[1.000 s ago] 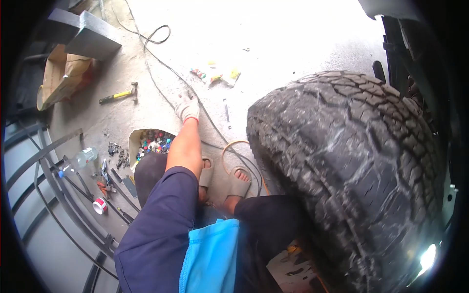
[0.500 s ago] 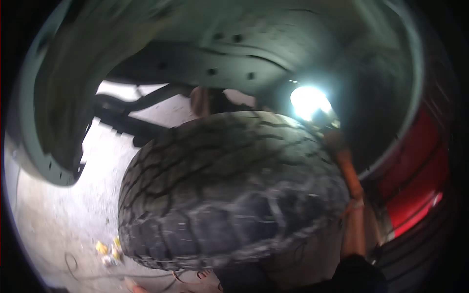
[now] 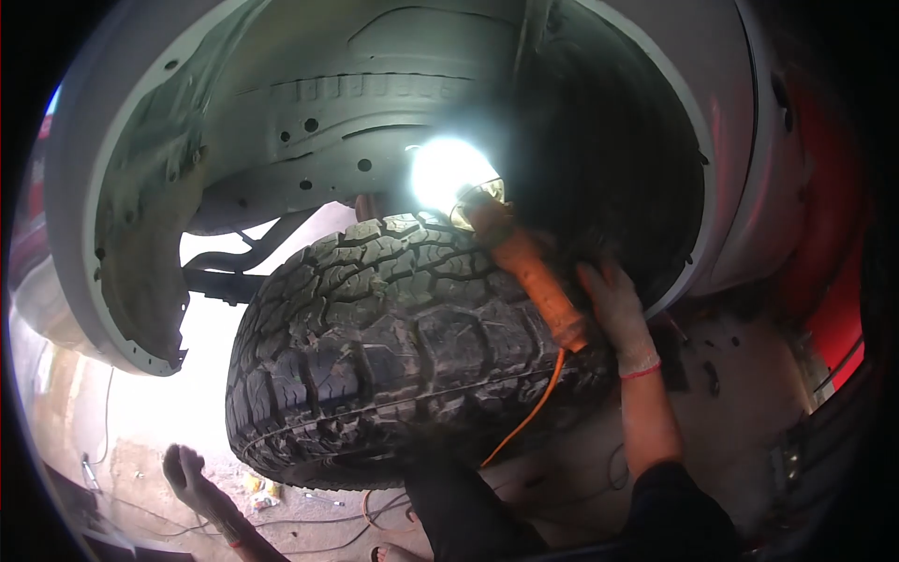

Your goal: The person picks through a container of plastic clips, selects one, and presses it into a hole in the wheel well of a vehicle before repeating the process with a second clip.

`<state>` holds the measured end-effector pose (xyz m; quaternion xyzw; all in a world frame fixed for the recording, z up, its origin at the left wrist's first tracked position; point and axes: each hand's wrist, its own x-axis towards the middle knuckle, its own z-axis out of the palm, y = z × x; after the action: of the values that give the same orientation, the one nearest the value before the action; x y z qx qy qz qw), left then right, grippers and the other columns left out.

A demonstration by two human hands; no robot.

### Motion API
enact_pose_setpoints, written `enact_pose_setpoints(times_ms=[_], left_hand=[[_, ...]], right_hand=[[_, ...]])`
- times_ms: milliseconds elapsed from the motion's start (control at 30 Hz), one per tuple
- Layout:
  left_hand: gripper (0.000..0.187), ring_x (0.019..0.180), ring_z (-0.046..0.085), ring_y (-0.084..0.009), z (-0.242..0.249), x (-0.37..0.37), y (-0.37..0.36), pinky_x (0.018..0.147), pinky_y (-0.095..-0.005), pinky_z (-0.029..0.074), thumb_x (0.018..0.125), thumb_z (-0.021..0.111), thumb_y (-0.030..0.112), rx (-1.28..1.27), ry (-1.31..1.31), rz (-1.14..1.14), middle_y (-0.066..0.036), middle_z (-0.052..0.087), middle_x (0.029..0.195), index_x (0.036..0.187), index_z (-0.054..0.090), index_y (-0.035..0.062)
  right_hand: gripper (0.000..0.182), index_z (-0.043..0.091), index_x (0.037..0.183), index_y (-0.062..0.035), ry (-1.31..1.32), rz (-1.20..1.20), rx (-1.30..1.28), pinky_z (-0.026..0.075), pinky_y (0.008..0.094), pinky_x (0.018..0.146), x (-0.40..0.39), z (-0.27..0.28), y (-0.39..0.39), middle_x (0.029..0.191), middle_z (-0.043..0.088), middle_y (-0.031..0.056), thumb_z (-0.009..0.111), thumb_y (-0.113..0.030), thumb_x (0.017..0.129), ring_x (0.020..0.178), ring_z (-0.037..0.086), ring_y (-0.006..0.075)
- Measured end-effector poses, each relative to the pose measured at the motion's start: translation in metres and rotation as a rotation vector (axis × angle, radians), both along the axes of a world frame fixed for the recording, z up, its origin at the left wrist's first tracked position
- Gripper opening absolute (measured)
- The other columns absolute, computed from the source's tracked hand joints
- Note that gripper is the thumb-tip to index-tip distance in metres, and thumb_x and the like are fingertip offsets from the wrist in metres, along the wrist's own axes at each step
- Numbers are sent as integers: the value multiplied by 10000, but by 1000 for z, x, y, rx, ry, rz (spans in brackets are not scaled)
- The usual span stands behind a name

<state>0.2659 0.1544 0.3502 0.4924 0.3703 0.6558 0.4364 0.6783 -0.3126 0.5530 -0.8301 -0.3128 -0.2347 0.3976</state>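
The orange work lamp (image 3: 524,267) lies across the top of the tyre (image 3: 403,356) at centre frame, its bulb glaring under the wheel arch (image 3: 309,112). The gloved right hand (image 3: 613,314) touches its handle, fingers spread. The left hand (image 3: 183,468) hangs lower left, fingers indistinct.

This is a vehicle repair garage. A big knobby tyre (image 3: 412,347) fills the view, and above it arches the bare metal wheel well (image 3: 309,112) of a car. On top of the tyre lies a lit orange work lamp (image 3: 496,234). Below the tyre, cables trail across a dusty concrete floor (image 3: 309,525).
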Motion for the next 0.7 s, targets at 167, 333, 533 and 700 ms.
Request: enact_pose_setpoints(times_ms=[167, 333, 533, 700], left_hand=[[200, 837, 563, -134, 118, 65, -70, 780, -285, 476, 926, 648, 13, 339, 75, -280, -50, 640, 1029, 1125, 658, 4], [186, 959, 577, -137, 206, 131, -154, 798, -264, 485, 845, 659, -53, 794, 339, -484, -95, 587, 1161, 1017, 667, 18], [234, 968, 641, -226, 278, 185, -203, 834, -351, 529, 723, 783, -44, 1050, 455, -692, -104, 658, 1039, 919, 682, 32], [237, 935, 666, -175, 315, 199, -210, 849, -303, 536, 921, 696, 81, 417, 113, -1087, -115, 688, 1092, 1122, 648, -35]], right_hand=[[291, 642, 1244, -9, 175, 30, 238, 485, 275, 912, -20, 9, 4, 1108, 705, 93, 588, -192, 1024, 1053, 647, 128], [221, 649, 1221, -8, 146, 400, 679, 499, 241, 881, -26, 9, 9, 1051, 683, 36, 601, -56, 1010, 983, 627, 79], [316, 653, 1236, -52, -554, 758, 169, 564, 338, 770, -52, 91, 45, 1063, 693, 112, 729, -103, 934, 925, 706, 234], [332, 679, 1170, -87, -814, 860, 187, 558, 424, 749, -45, 132, 119, 955, 699, 115, 719, -62, 841, 843, 695, 328]])
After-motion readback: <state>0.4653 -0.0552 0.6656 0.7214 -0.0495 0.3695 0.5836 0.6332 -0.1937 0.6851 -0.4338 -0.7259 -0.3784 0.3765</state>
